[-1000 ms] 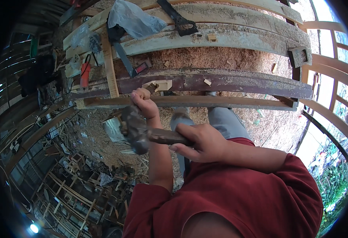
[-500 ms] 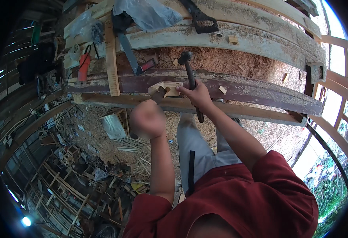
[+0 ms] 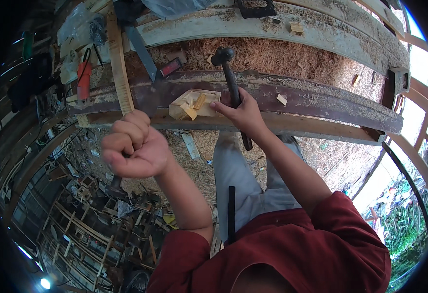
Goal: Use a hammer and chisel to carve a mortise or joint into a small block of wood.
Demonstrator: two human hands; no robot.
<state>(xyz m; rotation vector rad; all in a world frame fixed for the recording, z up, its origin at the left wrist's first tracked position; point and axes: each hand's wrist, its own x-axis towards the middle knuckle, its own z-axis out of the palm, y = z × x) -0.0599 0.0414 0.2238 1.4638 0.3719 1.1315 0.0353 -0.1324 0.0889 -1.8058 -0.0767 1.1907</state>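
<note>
My left hand is closed around a chisel, whose handle end sticks out below the fist; its blade is blurred above the fist, apart from the wood. My right hand grips a hammer by its handle, head pointing away from me. The right thumb presses on the right end of a small pale wooden block with pointed ends and a cut recess. A loose wood chip sits in that recess, tilted. The block rests at the near edge of a brown beam.
A try square, a red power tool and a wooden batten lie left. A handsaw handle and plastic sheeting are at the far side. Offcuts and shavings cover the bench; scrap wood piles up lower left.
My left hand has swung left and toward me with the chisel, out of the block. The block has tilted up, its recess and loosened chip showing more. The right hand keeps the hammer.
</note>
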